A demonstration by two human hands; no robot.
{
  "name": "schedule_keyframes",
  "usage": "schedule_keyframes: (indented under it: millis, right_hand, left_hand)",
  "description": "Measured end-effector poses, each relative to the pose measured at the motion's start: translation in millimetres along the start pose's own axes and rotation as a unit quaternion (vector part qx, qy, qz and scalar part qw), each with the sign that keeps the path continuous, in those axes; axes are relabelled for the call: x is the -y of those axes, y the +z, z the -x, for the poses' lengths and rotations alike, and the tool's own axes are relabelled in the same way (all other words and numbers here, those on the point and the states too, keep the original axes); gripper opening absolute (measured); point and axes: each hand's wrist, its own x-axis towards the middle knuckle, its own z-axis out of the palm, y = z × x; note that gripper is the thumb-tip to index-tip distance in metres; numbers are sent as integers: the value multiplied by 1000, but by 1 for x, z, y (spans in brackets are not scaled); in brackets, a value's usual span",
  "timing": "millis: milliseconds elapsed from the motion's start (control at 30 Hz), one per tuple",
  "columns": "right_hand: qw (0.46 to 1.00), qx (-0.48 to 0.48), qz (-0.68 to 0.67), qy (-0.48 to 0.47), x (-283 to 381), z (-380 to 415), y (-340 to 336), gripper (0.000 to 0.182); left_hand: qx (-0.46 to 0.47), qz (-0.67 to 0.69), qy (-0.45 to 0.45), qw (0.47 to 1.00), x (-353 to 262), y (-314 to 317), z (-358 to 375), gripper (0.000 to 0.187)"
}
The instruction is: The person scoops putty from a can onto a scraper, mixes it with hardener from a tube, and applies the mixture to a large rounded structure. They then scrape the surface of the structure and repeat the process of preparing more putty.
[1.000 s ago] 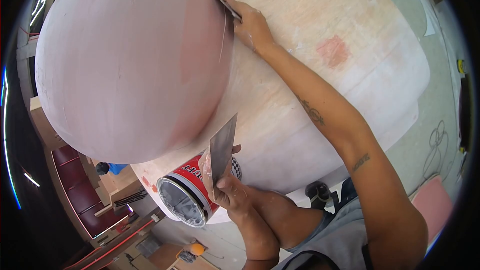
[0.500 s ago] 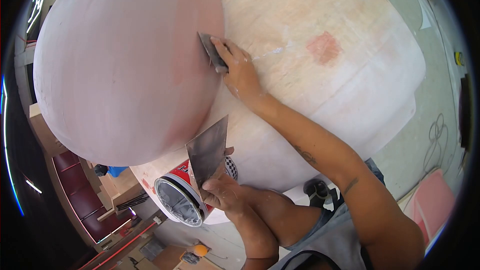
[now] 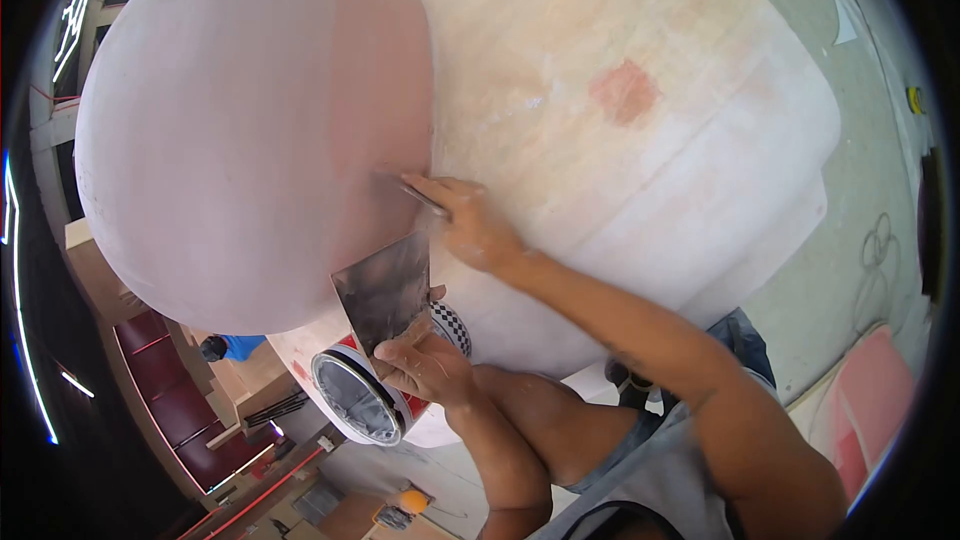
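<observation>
A thin scraper (image 3: 425,197) is gripped in my right hand (image 3: 478,225), its blade at the right part of a large rounded pinkish-white form (image 3: 230,140); motion blurs hand and blade. Below it, my left hand (image 3: 430,368) holds a flat, smeared metal plate (image 3: 385,290) by its lower edge, thumb on top. Next to that hand, a red can (image 3: 408,405) with a checkered band lies tilted, its mouth facing the camera and lined with grey residue. Under the can and the rounded form spreads a broad cream and white surface (image 3: 560,170) with a reddish patch (image 3: 625,93).
A coiled cable (image 3: 877,250) and a pink panel (image 3: 870,390) are on the floor at the right. Boxes and dark red panels (image 3: 170,390) stand at the lower left, where a person in blue (image 3: 240,347) is partly visible. An orange object (image 3: 413,501) sits at the bottom.
My right hand and the scraper have moved down along the rounded form, and the blade is turned differently. My left hand has shifted slightly left with the plate, which is rotated a little.
</observation>
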Motion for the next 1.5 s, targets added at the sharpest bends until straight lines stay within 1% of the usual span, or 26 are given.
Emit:
schedule_keyframes:
  millis: [33,100,167,233,267,300,333,433,467,500,533,567,633,667,733,767,800,833,867,933,1000,1133,1233,1300,1433,1500]
  right_hand:
    - [1000,1,-3,1,-2,-3,-12,63]
    - [989,-121,53,-66,-12,-33,-43,54]
    - [982,-182,-10,-45,-6,-79,-74,54]
    - [983,-181,24,-14,-5,-119,-95,52]
    - [983,-180,22,-16,-3,-134,-101,52]
    - [986,-165,33,7,0,-147,-106,51]
    - [987,-149,45,30,0,-156,-108,51]
    - [990,-132,36,30,-7,-173,-104,50]
    - [990,-131,37,30,-11,-178,-100,50]
    - [987,-152,48,-27,-17,-182,-94,51]
    - [980,-171,60,-84,-23,-185,-90,51]
    - [980,-168,60,-82,-30,-187,-87,51]
    - [981,-167,72,-74,-28,-186,-84,55]
    - [981,-164,73,-73,-26,-184,-84,55]
    - [993,-105,54,14,-16,-175,-87,57]
    - [993,-105,56,14,-14,-171,-84,57]
    - [990,-125,61,-15,-17,-168,-80,59]
    - [986,-146,66,-43,-20,-164,-76,61]
    - [986,-146,66,-43,-24,-160,-72,61]
    - [971,-182,105,-117,-26,-150,-64,62]
    - [969,-181,125,-114,-25,-135,-55,63]
    - [962,-187,173,-97,-20,-99,-30,67]
    - [968,-174,158,-88,-15,-77,-19,72]
    - [969,-176,156,-80,-11,-62,-8,74]
    - [974,-162,150,-50,-5,-35,13,79]
    - [979,-142,147,-23,-2,-23,21,83]
  left_hand:
    - [0,-4,0,1000,-6,4,-3,45]
    - [-37,37,-26,998,-18,22,-7,39]
    - [-31,35,-19,999,-25,32,-9,38]
    - [-21,32,-10,999,-21,27,-9,37]
    - [0,36,-20,999,-11,14,-5,39]
    - [20,39,-31,999,-4,6,-3,41]
    - [18,37,-30,999,-1,2,-2,41]
    - [7,43,-32,999,-2,6,-6,45]
    - [-19,53,-24,998,-7,13,-7,46]
    - [-44,63,-17,997,-12,21,-9,49]
    - [-46,63,-19,997,-12,22,-9,49]
    - [-55,69,-14,996,-12,23,-8,49]
    - [-67,72,-11,995,-12,19,-6,50]
    - [-49,60,-18,997,-11,17,-6,45]
    - [-33,50,-25,998,-12,16,-7,46]
    - [-11,80,-10,997,-15,17,-10,46]
    - [10,110,5,994,-18,20,-12,55]
    - [10,111,5,994,-20,23,-13,55]
    - [1,111,6,994,-22,25,-13,55]
    - [-6,110,6,994,-23,28,-13,55]
    - [2,109,23,994,-23,28,-13,55]
    - [-10,105,2,994,-24,27,-10,54]
    - [-13,94,-4,995,-24,28,-8,54]
    - [-83,46,-5,995,-25,33,-7,53]
    - [-54,78,-47,994,-8,8,1,52]
    - [-82,-29,4,996,-5,5,-2,53]
